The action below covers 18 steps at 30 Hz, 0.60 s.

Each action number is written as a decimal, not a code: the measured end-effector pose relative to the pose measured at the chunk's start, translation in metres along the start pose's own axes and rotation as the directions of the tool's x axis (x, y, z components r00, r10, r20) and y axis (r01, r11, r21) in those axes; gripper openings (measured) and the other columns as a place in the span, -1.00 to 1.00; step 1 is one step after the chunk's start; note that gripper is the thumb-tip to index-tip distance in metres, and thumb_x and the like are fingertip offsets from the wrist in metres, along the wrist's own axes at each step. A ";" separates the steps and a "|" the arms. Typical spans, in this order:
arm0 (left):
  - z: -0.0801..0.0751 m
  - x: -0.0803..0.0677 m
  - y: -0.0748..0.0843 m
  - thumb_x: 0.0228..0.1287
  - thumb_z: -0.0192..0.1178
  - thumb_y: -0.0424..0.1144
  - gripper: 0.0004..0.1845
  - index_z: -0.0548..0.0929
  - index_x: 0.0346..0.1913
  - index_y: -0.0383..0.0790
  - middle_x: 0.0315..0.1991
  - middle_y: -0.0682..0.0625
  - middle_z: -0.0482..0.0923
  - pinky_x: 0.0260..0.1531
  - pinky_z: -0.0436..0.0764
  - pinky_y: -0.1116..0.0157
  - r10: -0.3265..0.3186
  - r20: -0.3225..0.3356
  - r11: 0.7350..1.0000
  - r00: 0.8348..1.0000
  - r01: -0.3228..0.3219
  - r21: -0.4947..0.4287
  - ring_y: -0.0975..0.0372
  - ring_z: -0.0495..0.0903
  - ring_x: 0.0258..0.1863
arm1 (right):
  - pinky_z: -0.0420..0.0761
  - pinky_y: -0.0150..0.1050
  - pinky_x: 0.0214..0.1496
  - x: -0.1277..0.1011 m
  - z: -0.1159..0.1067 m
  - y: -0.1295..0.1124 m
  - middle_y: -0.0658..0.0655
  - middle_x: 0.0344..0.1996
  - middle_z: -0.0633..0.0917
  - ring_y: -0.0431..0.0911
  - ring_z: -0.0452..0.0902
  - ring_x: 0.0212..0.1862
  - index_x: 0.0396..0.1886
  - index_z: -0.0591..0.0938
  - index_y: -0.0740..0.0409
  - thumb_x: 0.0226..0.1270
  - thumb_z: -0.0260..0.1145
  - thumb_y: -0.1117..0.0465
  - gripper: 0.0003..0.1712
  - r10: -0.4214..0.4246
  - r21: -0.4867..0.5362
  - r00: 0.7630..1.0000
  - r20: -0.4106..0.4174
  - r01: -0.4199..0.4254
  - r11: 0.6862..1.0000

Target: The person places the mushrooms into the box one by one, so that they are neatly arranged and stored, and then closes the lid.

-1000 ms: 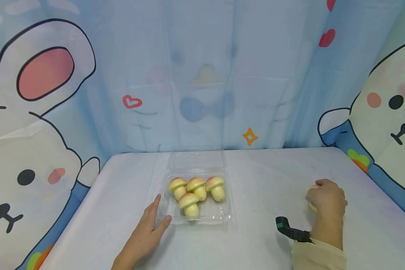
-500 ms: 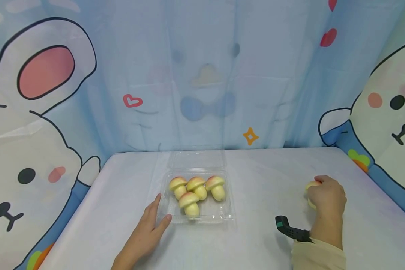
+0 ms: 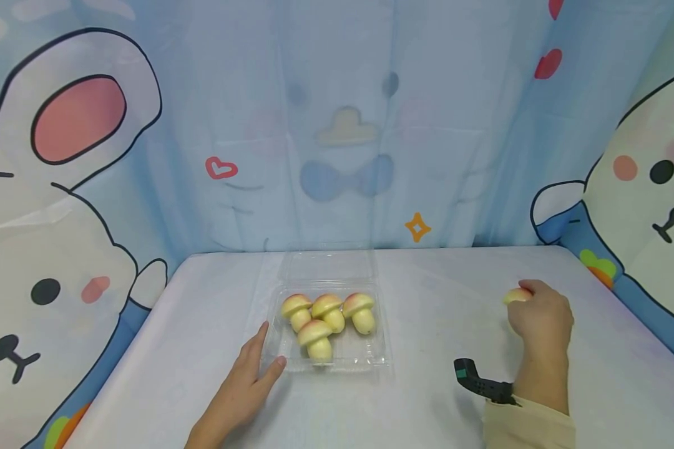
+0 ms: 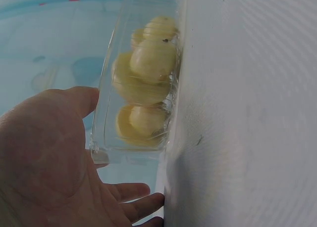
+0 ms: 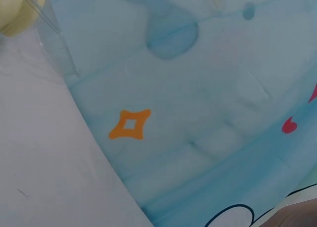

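A clear plastic clamshell tray [image 3: 365, 358] lies open at the table's middle and holds several yellow mushroom-shaped buns with pink-tinged caps [image 3: 326, 317]. My left hand [image 3: 246, 386] lies flat on the table with straight fingers against the tray's left front corner; the left wrist view shows the tray [image 4: 106, 138] and buns [image 4: 151, 61] just past my palm [image 4: 44, 153]. My right hand [image 3: 541, 319] grips one more mushroom bun [image 3: 515, 295] above the table at the right; only its pink-yellow cap shows. The right wrist view shows no hand.
The tray's clear lid [image 3: 327, 265] lies folded back behind it. Cartoon-printed blue curtain [image 3: 342, 125] walls the table on the far side and both flanks. A black wrist mount [image 3: 474, 379] sits by my right sleeve. White cloth covers the table [image 3: 444, 299].
My right hand has lifted the mushroom bun off the table, moving up and slightly away. The left hand and the tray have stayed put.
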<state>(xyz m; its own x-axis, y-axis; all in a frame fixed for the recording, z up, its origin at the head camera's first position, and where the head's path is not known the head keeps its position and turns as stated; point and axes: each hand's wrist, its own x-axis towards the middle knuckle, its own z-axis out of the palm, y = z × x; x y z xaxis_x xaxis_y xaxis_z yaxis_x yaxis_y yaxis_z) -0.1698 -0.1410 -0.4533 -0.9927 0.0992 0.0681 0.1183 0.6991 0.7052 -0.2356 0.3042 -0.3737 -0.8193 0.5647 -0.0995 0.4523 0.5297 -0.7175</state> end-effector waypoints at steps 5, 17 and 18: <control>0.000 0.000 0.000 0.32 -0.06 0.24 -0.20 -0.12 0.49 0.11 0.42 -0.17 -0.02 0.22 0.12 -0.18 0.006 -0.007 1.000 1.000 -0.006 0.005 -0.10 0.05 0.37 | 0.33 0.25 0.11 -0.004 0.001 -0.006 0.52 0.24 0.17 0.38 0.11 0.15 0.42 0.18 0.16 0.21 0.04 0.39 -0.27 -0.034 0.011 0.999 -0.011 0.034 0.999; 0.000 0.000 -0.001 0.32 -0.06 0.25 -0.20 -0.12 0.49 0.12 0.42 -0.16 -0.02 0.23 0.11 -0.17 -0.004 -0.001 1.000 1.000 0.004 0.005 -0.08 0.05 0.38 | 0.34 0.24 0.10 -0.019 0.001 -0.025 0.52 0.21 0.17 0.37 0.13 0.13 0.43 0.16 0.17 0.16 0.06 0.44 -0.23 -0.106 0.017 0.994 0.004 0.106 0.994; 0.000 0.000 -0.001 0.32 -0.06 0.24 -0.20 -0.12 0.49 0.12 0.42 -0.16 -0.02 0.23 0.11 -0.17 -0.003 -0.003 1.000 1.000 0.003 0.009 -0.09 0.05 0.37 | 0.35 0.24 0.09 -0.020 0.002 -0.026 0.52 0.20 0.18 0.37 0.14 0.12 0.43 0.17 0.17 0.16 0.06 0.44 -0.23 -0.112 0.018 0.994 0.004 0.112 0.994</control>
<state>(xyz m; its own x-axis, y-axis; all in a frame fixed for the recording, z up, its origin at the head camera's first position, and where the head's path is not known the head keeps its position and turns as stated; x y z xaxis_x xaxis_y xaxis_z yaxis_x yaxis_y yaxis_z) -0.1702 -0.1414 -0.4544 -0.9931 0.0951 0.0685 0.1158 0.7057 0.6990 -0.2317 0.2781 -0.3539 -0.8662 0.4992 -0.0207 0.3510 0.5786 -0.7362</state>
